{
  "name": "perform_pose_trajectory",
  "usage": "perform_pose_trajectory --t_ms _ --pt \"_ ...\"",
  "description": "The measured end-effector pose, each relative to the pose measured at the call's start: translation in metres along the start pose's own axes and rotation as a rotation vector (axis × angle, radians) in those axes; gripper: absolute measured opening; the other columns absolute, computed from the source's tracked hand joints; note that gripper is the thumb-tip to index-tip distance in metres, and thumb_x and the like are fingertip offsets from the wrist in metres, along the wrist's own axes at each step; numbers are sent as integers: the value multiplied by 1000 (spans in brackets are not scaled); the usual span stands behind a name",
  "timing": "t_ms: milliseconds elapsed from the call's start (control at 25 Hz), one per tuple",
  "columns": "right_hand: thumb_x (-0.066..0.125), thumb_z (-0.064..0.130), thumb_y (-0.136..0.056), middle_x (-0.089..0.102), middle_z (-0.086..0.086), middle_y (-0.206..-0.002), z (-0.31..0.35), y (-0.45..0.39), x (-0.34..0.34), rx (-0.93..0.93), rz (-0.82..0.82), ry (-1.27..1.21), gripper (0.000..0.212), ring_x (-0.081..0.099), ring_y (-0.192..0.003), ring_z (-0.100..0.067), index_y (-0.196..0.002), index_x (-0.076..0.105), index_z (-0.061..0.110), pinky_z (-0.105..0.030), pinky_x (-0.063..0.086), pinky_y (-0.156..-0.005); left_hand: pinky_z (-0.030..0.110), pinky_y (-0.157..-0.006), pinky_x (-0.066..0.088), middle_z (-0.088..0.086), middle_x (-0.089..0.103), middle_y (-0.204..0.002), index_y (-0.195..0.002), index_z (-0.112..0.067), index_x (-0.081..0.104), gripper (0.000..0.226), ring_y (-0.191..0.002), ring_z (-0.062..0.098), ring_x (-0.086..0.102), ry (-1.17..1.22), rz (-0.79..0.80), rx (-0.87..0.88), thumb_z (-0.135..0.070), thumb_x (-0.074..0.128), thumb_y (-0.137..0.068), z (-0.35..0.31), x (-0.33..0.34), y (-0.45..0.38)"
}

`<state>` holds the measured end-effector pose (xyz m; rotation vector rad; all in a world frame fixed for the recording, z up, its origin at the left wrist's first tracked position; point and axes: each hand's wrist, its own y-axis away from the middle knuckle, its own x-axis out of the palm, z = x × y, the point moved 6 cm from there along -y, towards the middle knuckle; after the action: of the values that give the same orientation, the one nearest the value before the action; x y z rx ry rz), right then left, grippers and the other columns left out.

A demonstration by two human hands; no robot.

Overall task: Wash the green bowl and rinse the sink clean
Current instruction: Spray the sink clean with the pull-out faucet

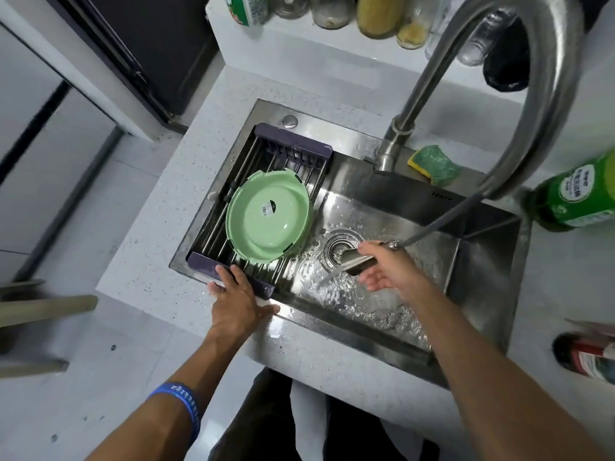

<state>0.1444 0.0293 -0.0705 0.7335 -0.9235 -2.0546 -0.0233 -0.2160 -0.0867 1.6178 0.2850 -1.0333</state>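
The green bowl point(268, 217) lies upside down on a purple-ended drying rack point(293, 143) set across the left part of the steel sink point(392, 207). My left hand point(238, 294) rests flat on the rack's near end and the sink's front rim, fingers straight. My right hand point(387, 266) grips the pull-out spray head point(357, 261) of the tap, its hose point(442, 224) stretched down from the spout. Water sprays from the head onto the sink floor near the front wall, beside the drain point(339, 246). Water ripples over the sink floor.
A tall curved tap point(519, 94) arches over the sink. A green and yellow sponge point(436, 164) lies on the back rim. A green bottle point(579, 194) and a red-labelled bottle point(585, 356) stand on the right counter. Jars line the back ledge point(332, 38).
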Motion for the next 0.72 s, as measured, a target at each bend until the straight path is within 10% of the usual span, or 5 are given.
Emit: perform_pose_trajectory --t_ms 440,720 --pt "58 22 -97 70 -13 -80 42 -52 32 -201 -142 -668 29 64 -64 -17 -127 58 20 -24 57 -58 51 -110 38 24 -11 -162 -154 -1 -8 126 -146 52 7 58 -20 4 -67 66 -77 0 1 -1" --pt "66 19 -93 68 -9 -73 31 -61 -34 -232 -376 -613 36 60 -51 -12 -127 58 13 -20 51 -48 53 -114 30 26 -10 -161 -154 0 -7 125 -146 54 7 93 -20 5 -66 67 -77 -1 1 -2"
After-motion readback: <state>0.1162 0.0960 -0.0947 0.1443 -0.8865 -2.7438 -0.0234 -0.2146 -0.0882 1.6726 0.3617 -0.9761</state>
